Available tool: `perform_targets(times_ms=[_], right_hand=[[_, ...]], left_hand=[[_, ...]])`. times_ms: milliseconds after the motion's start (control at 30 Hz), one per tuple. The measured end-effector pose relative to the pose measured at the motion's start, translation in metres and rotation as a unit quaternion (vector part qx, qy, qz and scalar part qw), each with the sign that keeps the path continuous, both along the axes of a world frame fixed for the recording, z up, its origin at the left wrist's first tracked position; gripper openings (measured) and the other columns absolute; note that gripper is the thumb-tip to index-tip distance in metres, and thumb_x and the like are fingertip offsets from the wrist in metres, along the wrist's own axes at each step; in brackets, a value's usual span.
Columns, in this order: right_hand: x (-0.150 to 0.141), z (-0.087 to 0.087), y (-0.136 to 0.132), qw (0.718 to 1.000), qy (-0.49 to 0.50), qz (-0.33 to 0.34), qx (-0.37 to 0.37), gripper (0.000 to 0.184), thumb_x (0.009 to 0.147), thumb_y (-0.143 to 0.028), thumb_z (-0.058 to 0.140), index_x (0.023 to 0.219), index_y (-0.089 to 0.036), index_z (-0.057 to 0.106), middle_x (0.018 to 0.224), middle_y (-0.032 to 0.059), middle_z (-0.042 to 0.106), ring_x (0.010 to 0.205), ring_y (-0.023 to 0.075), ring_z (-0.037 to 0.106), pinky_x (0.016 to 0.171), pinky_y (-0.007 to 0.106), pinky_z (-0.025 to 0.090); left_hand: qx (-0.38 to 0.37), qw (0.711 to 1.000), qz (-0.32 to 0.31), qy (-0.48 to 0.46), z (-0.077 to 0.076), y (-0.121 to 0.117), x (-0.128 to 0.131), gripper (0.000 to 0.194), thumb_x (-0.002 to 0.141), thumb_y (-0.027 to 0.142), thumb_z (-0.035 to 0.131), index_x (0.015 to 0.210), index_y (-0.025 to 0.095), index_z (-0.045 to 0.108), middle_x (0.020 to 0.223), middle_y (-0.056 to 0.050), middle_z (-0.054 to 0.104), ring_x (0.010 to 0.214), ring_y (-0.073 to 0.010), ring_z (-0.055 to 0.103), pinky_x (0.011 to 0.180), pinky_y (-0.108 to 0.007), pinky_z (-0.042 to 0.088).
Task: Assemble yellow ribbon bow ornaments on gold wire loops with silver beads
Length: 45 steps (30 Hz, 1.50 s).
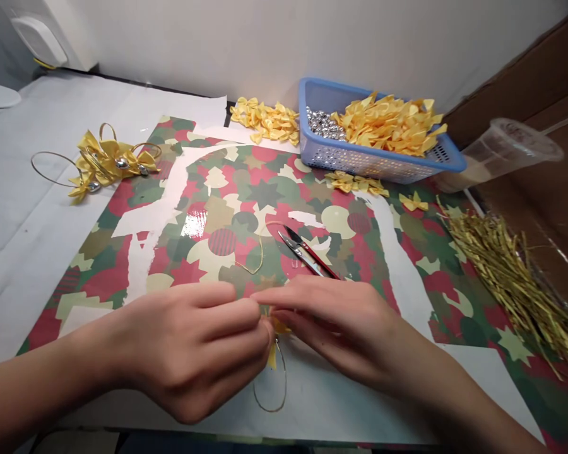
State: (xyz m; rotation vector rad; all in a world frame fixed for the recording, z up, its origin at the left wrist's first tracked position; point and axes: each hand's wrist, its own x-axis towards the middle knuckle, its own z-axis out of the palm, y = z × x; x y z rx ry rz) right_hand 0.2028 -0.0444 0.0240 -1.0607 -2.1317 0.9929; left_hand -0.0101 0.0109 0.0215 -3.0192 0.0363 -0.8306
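Note:
My left hand (196, 347) is closed, its fingertips pinched on a yellow ribbon bow (280, 326) at the front middle of the table. Thumb and fingers of my right hand (341, 325) close on the same bow from the other side. Most of the bow is hidden behind my fingers. A thin gold cord loop (285, 388) hangs below it, with a small silvery spot at its top. Beyond my fingertips, a loose gold cord end (261, 252) curves over the patterned sheet. Thread snips (307, 252) lie just past my right hand.
At the back right stands a blue basket (383, 165) of yellow bows and silver bells. More bows (267, 120) lie left of it. Finished-looking bows with bells and loops (108, 161) sit at left. Gold cords (511, 277) and a clear plastic cup (502, 151) are at right.

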Motion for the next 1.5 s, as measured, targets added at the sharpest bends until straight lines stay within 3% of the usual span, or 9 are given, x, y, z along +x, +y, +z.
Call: perform_targets(times_ms=[167,367,567,700,900,1200,1500], right_hand=[[0.000,-0.005,0.001,0.996,-0.045,0.006,0.074,0.021,0.094,-0.016,0.046,0.098,-0.016,0.066,0.089,0.0068,0.066,0.074,0.0123,0.062,0.063,0.022,0.050],[0.001,-0.005,0.000,0.995,-0.054,-0.002,0.088,0.018,0.093,-0.016,0.047,0.091,-0.018,0.065,0.086,0.0051,0.066,0.068,0.0113,0.060,0.059,0.021,0.049],[-0.001,-0.003,-0.001,0.993,-0.078,0.009,0.088,0.020,0.092,-0.014,0.047,0.085,-0.016,0.066,0.079,0.0059,0.065,0.066,0.0130,0.060,0.057,0.023,0.048],[0.000,-0.003,-0.002,0.994,-0.071,0.015,0.087,0.019,0.091,-0.014,0.049,0.082,-0.014,0.066,0.077,0.0065,0.064,0.066,0.0132,0.060,0.056,0.023,0.047],[0.000,0.000,-0.003,0.998,-0.039,0.015,0.048,0.015,0.090,-0.014,0.051,0.083,-0.016,0.065,0.077,0.0046,0.064,0.065,0.0122,0.058,0.056,0.023,0.047],[0.001,0.003,-0.001,0.998,-0.034,0.038,0.029,0.014,0.089,-0.015,0.054,0.086,-0.016,0.067,0.079,0.0037,0.063,0.066,0.0105,0.058,0.057,0.021,0.045],[0.000,0.002,-0.003,0.996,-0.056,0.035,0.061,0.016,0.091,-0.015,0.051,0.089,-0.016,0.067,0.079,0.0030,0.065,0.066,0.0097,0.058,0.055,0.020,0.044]], left_hand=[[0.053,0.998,-0.025,0.008,0.001,-0.001,-0.002,0.017,0.082,0.013,0.055,0.072,0.016,0.068,0.074,-0.003,0.061,0.058,-0.0127,0.047,0.044,-0.032,0.030],[-0.036,0.999,0.036,0.016,-0.002,0.000,0.000,0.021,0.088,0.012,0.045,0.080,0.018,0.063,0.061,0.000,0.053,0.054,-0.0158,0.044,0.048,-0.034,0.030],[-0.138,0.987,0.086,0.010,-0.004,0.005,0.007,0.014,0.084,0.013,0.055,0.074,0.019,0.062,0.058,0.002,0.049,0.054,-0.0141,0.036,0.050,-0.029,0.031],[-0.279,0.953,0.110,0.050,0.001,0.003,0.007,0.010,0.082,0.014,0.057,0.075,0.018,0.063,0.062,0.003,0.054,0.055,-0.0110,0.044,0.051,-0.024,0.035],[-0.443,0.881,0.144,0.081,0.002,0.000,0.006,0.007,0.073,0.012,0.064,0.074,0.019,0.066,0.059,0.005,0.048,0.054,-0.0077,0.046,0.049,-0.018,0.036],[-0.543,0.813,0.165,0.128,0.002,-0.001,0.005,0.004,0.074,0.019,0.064,0.071,0.019,0.066,0.057,0.006,0.044,0.052,-0.0070,0.042,0.048,-0.019,0.033],[-0.628,0.718,0.212,0.210,0.011,0.003,0.006,0.008,0.073,0.025,0.063,0.069,0.019,0.067,0.055,0.007,0.035,0.050,-0.0066,0.036,0.044,-0.018,0.028]])
